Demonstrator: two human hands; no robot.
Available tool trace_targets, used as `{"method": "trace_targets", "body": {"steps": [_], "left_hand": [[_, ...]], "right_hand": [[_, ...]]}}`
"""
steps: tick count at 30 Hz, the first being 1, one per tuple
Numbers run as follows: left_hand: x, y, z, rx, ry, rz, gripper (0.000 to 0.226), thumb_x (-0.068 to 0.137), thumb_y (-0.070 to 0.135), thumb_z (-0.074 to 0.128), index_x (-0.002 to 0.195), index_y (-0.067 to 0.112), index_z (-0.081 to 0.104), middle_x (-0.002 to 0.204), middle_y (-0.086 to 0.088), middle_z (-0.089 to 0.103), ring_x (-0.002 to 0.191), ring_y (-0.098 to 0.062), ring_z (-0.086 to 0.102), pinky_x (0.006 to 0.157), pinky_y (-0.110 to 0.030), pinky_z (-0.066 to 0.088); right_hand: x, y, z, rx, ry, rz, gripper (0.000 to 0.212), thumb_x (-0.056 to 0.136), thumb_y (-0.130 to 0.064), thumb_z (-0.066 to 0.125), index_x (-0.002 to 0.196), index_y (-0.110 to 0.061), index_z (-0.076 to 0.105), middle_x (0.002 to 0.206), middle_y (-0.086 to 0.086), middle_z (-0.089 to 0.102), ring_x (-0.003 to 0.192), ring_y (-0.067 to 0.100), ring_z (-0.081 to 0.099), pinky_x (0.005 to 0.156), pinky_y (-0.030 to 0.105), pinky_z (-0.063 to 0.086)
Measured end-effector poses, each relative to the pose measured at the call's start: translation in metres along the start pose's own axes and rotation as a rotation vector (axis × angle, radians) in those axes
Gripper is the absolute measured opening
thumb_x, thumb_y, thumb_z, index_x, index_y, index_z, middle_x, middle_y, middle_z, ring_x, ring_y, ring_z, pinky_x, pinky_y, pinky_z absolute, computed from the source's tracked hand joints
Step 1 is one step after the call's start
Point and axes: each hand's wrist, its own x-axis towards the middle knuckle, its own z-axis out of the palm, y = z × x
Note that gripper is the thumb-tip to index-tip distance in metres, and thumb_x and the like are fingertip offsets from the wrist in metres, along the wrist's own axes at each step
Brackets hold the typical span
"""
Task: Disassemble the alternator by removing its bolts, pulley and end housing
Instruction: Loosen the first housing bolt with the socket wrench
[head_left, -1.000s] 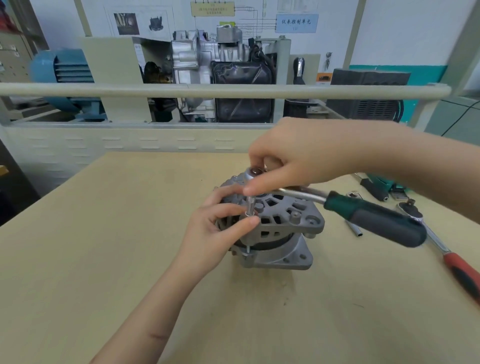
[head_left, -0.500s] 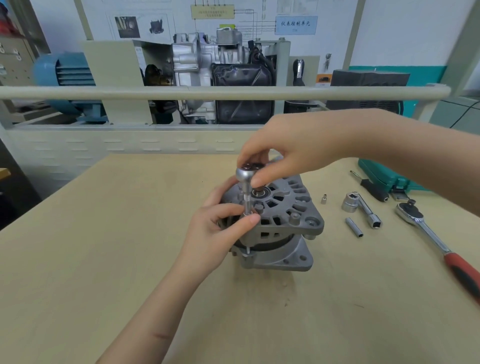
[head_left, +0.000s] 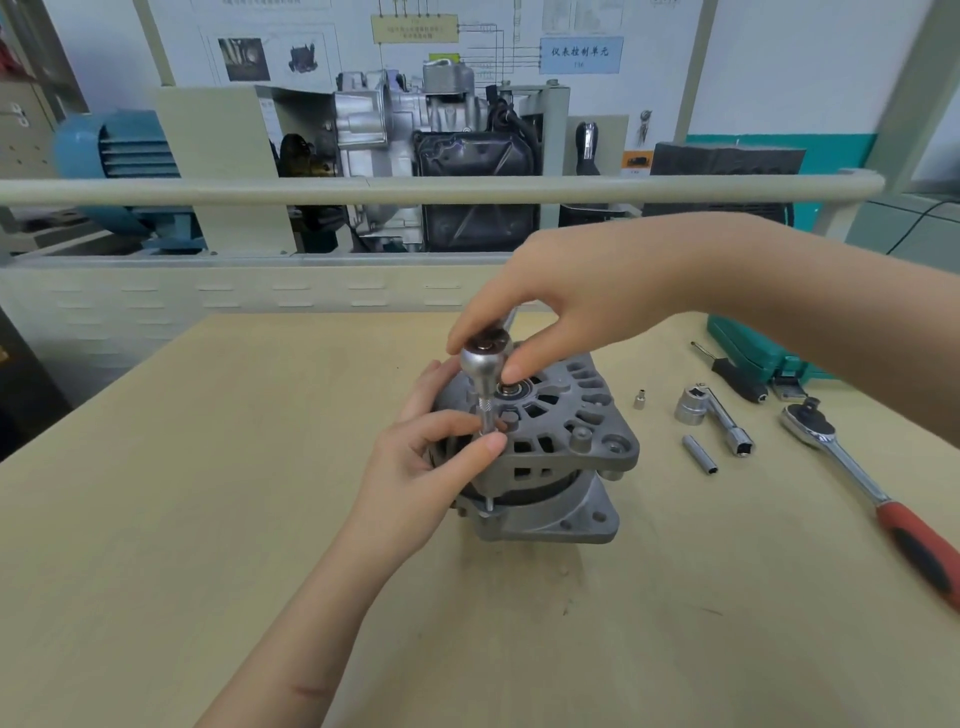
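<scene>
1. The alternator (head_left: 545, 447) stands at frame centre on the surface (head_left: 208, 519), grey, its slotted housing on top with a bearing in the middle.
2. Bare surface spreads left and below; right of it lie sockets (head_left: 698, 453) and a red-handled ratchet (head_left: 872, 493); a rail (head_left: 311, 189) crosses above.
3. The right hand (head_left: 561, 306) pinches the head of a ratchet tool (head_left: 480, 364) standing on a bolt.
4. The left hand (head_left: 415, 467) grips the alternator's left side, fingers (head_left: 488, 441) curled beside the tool's shaft.

There is just one camera, worn on the person's head. It looks forward and down, close over the counter (head_left: 208, 519). The hands (head_left: 561, 291) are near and in the middle. A wall (head_left: 779, 62) shows far behind.
</scene>
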Motion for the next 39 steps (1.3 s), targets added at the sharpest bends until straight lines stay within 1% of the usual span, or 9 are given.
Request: {"method": "trace_targets", "body": {"steps": [3, 7, 10, 12, 16, 21, 26, 34, 39], "left_hand": [[0.000, -0.002, 0.000, 0.041, 0.057, 0.012, 0.010, 0.067, 0.028, 0.071, 0.061, 0.035, 0.069, 0.127, 0.024, 0.050, 0.133, -0.012, 0.036, 0.108, -0.041, 0.033], [0.003, -0.003, -0.001, 0.055, 0.046, -0.003, 0.014, 0.065, 0.032, 0.079, 0.061, 0.025, 0.068, 0.110, 0.026, 0.059, 0.121, -0.005, 0.047, 0.100, -0.027, 0.038], [0.004, -0.004, -0.002, 0.041, -0.022, -0.029, 0.006, 0.067, 0.026, 0.073, 0.069, 0.021, 0.069, 0.103, 0.028, 0.062, 0.108, 0.005, 0.053, 0.092, -0.011, 0.037], [0.003, -0.004, -0.002, 0.063, -0.083, -0.011, 0.011, 0.071, 0.026, 0.066, 0.081, 0.027, 0.070, 0.109, 0.025, 0.060, 0.115, 0.002, 0.049, 0.098, -0.015, 0.035], [0.002, -0.003, -0.003, 0.041, -0.070, -0.024, 0.007, 0.075, 0.028, 0.069, 0.080, 0.025, 0.071, 0.116, 0.015, 0.059, 0.116, -0.002, 0.050, 0.101, -0.024, 0.038], [-0.001, -0.004, 0.004, 0.050, 0.033, 0.021, 0.006, 0.071, 0.029, 0.074, 0.075, 0.028, 0.070, 0.101, 0.016, 0.064, 0.113, -0.005, 0.053, 0.097, -0.021, 0.040], [-0.003, -0.001, 0.008, 0.054, 0.069, 0.035, 0.009, 0.066, 0.031, 0.065, 0.072, 0.026, 0.069, 0.086, 0.020, 0.066, 0.107, -0.006, 0.055, 0.090, -0.014, 0.040], [-0.002, 0.000, -0.001, 0.102, -0.031, 0.032, 0.025, 0.073, 0.032, 0.061, 0.089, 0.016, 0.071, 0.104, 0.009, 0.065, 0.119, -0.005, 0.049, 0.104, -0.024, 0.035], [0.000, 0.001, 0.003, 0.126, 0.036, 0.069, 0.032, 0.068, 0.031, 0.063, 0.076, 0.002, 0.071, 0.095, 0.010, 0.065, 0.108, -0.007, 0.056, 0.096, -0.022, 0.041]], "right_hand": [[0.001, -0.002, 0.002, -0.089, -0.001, 0.068, 0.039, 0.079, -0.047, 0.054, 0.111, -0.025, 0.061, 0.091, -0.015, 0.064, 0.082, 0.001, 0.058, 0.076, 0.014, 0.044], [-0.002, -0.005, 0.008, -0.088, 0.021, 0.134, 0.053, 0.065, -0.063, 0.041, 0.087, -0.018, 0.059, 0.058, -0.009, 0.051, 0.054, -0.004, 0.049, 0.056, 0.010, 0.038], [-0.005, -0.005, 0.008, -0.101, 0.014, 0.103, 0.051, 0.072, -0.055, 0.044, 0.099, -0.016, 0.062, 0.075, -0.003, 0.063, 0.069, 0.006, 0.058, 0.067, 0.017, 0.043], [-0.006, -0.003, 0.005, -0.072, 0.002, 0.076, 0.039, 0.080, -0.042, 0.052, 0.108, -0.017, 0.062, 0.093, 0.000, 0.066, 0.086, 0.014, 0.059, 0.078, 0.026, 0.043], [-0.005, -0.002, 0.004, 0.014, 0.027, 0.008, 0.035, 0.084, -0.024, 0.062, 0.118, -0.016, 0.061, 0.109, -0.004, 0.066, 0.099, 0.001, 0.050, 0.083, 0.010, 0.036], [-0.001, -0.008, 0.005, -0.117, 0.032, 0.049, 0.046, 0.077, -0.049, 0.049, 0.109, -0.019, 0.062, 0.095, -0.002, 0.067, 0.085, 0.010, 0.058, 0.076, 0.022, 0.043], [0.000, -0.010, 0.011, -0.086, 0.038, 0.122, 0.056, 0.067, -0.062, 0.038, 0.091, -0.015, 0.059, 0.064, -0.005, 0.061, 0.053, 0.003, 0.051, 0.054, 0.010, 0.039], [-0.002, -0.001, 0.004, -0.019, -0.007, 0.028, 0.033, 0.085, -0.029, 0.056, 0.114, -0.014, 0.063, 0.102, 0.003, 0.067, 0.094, 0.019, 0.059, 0.080, 0.030, 0.039], [-0.004, -0.002, 0.004, -0.024, 0.016, 0.038, 0.036, 0.082, -0.040, 0.052, 0.115, -0.026, 0.061, 0.104, -0.012, 0.065, 0.094, 0.001, 0.054, 0.082, 0.021, 0.042]]}}
